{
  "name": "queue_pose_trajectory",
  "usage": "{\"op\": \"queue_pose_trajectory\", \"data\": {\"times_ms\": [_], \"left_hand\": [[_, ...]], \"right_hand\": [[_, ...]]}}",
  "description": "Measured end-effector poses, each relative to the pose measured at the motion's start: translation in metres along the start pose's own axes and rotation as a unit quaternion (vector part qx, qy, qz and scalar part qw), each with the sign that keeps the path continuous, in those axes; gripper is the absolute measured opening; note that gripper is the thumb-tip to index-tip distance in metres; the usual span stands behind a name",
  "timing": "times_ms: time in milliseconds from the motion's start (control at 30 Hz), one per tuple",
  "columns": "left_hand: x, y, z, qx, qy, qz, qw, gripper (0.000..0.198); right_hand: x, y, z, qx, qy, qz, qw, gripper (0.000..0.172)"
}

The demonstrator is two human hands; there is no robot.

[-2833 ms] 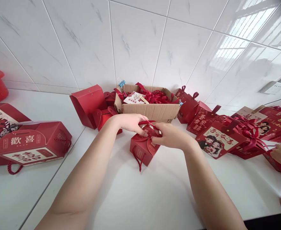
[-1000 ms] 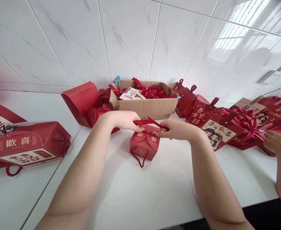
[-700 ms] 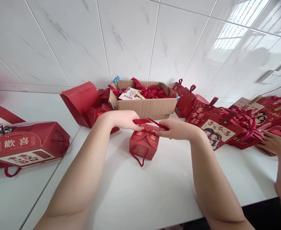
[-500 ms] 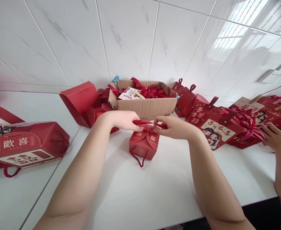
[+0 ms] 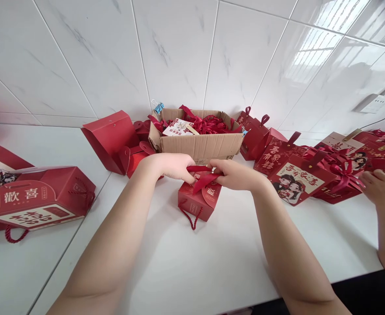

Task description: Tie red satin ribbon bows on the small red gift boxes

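The left hand (image 5: pixel 178 167) and right hand (image 5: pixel 234 174) pinch a red ribbon (image 5: pixel 204 182), likely soft, slippery and best gripped by its ends, over a probably light, crushable small red box (image 5: pixel 194 203) at frame centre, before a brown carton (image 5: pixel 200 147).

1. White table (image 5: pixel 192 271), pretty shiny, thin dark seam (image 5: pixel 67 246) cutting across its left part.
2. Small red box (image 5: pixel 195 208) sitting around the middle, rope handle (image 5: pixel 193 226) drooping.
3. Open cardboard carton (image 5: pixel 202 145) right behind it.
4. Tall red box (image 5: pixel 109 138) just left of the carton.
5. Bigger printed red box (image 5: pixel 44 201) way over left.
6. Whole bunch of red boxes (image 5: pixel 302 179) crowding the right side, lol.
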State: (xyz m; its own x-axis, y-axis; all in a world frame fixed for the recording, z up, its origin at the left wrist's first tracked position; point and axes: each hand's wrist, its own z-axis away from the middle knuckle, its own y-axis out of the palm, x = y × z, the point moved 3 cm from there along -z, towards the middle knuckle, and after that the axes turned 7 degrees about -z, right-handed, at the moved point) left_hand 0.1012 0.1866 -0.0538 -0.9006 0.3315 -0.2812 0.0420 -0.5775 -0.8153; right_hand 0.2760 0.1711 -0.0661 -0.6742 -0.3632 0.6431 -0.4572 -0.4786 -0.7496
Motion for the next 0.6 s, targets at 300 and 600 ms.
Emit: {"op": "queue_pose_trajectory", "data": {"times_ms": [300,600], "left_hand": [[-0.0009,0.0001,-0.0012,0.0,0.01,-0.002,1.0,0.024],[0.004,-0.0019,0.0026,-0.01,-0.003,-0.003,1.0,0.049]], "right_hand": [[0.0006,0.0013,-0.0024,-0.015,0.03,0.003,0.999,0.013],[-0.0078,-0.0022,-0.0024,-0.016,0.025,-0.008,1.0,0.004]]}}
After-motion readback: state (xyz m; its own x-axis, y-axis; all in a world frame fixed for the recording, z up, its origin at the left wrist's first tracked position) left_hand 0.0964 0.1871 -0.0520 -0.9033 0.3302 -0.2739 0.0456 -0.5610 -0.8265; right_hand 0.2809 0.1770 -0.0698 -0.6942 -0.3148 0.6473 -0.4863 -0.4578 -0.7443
